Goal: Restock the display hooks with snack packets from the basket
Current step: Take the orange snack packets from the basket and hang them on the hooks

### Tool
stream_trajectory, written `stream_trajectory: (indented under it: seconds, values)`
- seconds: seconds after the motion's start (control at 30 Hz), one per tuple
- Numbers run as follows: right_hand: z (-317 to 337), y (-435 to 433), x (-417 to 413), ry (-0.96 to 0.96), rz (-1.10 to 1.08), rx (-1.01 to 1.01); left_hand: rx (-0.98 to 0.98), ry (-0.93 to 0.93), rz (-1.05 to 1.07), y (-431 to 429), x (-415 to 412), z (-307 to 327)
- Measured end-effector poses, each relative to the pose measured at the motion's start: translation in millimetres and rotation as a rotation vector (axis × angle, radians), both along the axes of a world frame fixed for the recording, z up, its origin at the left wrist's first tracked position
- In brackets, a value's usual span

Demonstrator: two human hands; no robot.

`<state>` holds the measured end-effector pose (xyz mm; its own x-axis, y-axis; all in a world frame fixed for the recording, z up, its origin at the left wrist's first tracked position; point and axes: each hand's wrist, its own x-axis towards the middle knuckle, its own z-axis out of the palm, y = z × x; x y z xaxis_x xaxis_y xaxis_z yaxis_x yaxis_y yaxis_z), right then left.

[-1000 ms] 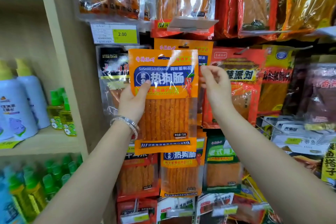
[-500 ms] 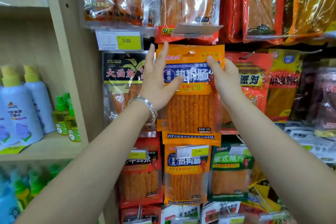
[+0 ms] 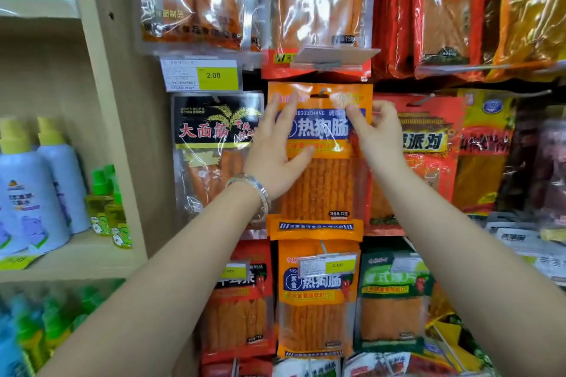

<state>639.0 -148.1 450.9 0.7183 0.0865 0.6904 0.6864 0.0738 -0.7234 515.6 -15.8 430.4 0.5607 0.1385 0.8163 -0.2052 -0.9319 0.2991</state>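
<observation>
- Left hand [image 3: 275, 147] lies flat on the orange packet [image 3: 321, 190], frame centre — hiding part of its label.
- Right hand [image 3: 378, 131] pinches its right edge; fingertips blurred.

You are standing in a shop. Sealed snack packets hang in close rows in front of you, among them an orange packet [image 3: 320, 190] on its hook [image 3: 321, 91] with the same kind below it. A yellow price tag [image 3: 202, 75] reads 2.00. To your left, a wooden shelf [image 3: 76, 260] carries matching spray bottles [image 3: 27, 193] and green-capped bottles [image 3: 105, 202].
</observation>
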Motion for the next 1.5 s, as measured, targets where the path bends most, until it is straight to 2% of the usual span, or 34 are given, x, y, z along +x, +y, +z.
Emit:
stream_trajectory:
  seconds: [0.1,0.2,0.3,0.63,0.83,0.93,1.03,1.17,1.23,1.3,1.37,1.5]
  values:
    - [-30,-6,-2,-0.263,-0.204,-0.106,0.187,0.181,0.189,9,9,-36]
    - [-65,-13,2,-0.615,-0.51,-0.458,0.306,0.271,0.275,15,17,-66]
    - [-87,-13,12,-0.785,-0.586,-0.747,0.369,0.307,0.333,19,28,-82]
    - [-60,36,41,-0.651,-0.645,-1.293,0.348,0.516,0.504,39,70,-53]
    - [-41,50,40,-0.553,-0.59,-1.468,0.334,0.623,0.532,36,79,-36]
    - [-35,48,31,-0.493,-0.493,-1.409,0.256,0.722,0.455,30,73,-28]
    - [-34,36,13,-0.338,-0.296,-1.147,0.146,0.779,0.331,19,55,-28]
    - [-54,-2,-31,-0.062,-0.094,-0.744,0.07,0.602,0.102,-7,8,-54]
    - [-80,-24,-60,0.066,0.0,-0.59,-0.032,0.462,0.021,-21,-28,-85]
    - [-119,-46,-92,0.159,0.072,-0.488,-0.157,0.418,-0.025,-34,-70,-131]
    - [-170,-68,-129,0.265,0.13,-0.492,-0.318,0.541,-0.006,-48,-119,-190]
    - [-288,-111,-215,0.572,0.278,-0.639,-0.745,0.928,0.087,-82,-237,-313]
